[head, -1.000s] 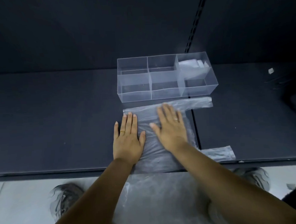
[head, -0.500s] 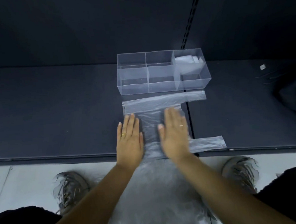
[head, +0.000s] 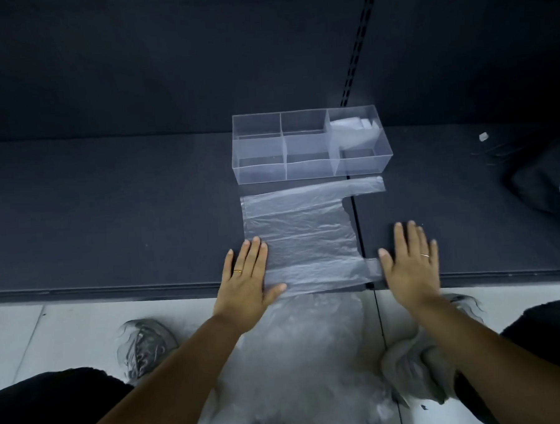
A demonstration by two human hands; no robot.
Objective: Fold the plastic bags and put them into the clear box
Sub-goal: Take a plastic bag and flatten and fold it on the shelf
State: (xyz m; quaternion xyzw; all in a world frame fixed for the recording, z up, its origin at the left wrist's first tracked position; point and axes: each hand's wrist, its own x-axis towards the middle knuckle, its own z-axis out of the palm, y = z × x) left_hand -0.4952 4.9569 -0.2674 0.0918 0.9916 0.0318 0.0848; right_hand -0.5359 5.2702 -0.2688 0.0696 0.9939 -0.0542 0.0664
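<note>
Head view: left hand (head: pixel 247 278) and right hand (head: pixel 410 263) press plastic bag (head: pixel 301 236) flat.

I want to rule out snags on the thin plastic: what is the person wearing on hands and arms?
No gloves, no sleeves in view, no watch or bracelet. The left hand has a thin gold ring on its ring finger; the right hand has a similar slim band.

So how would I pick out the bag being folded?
Start at the dark table, where a clear box stands. Just in front of it one plastic bag lies spread flat, the left hand pressing its near left corner. Unlike the crumpled pile of bags below the table edge, it is smooth, with two handle strips pointing right.
</note>
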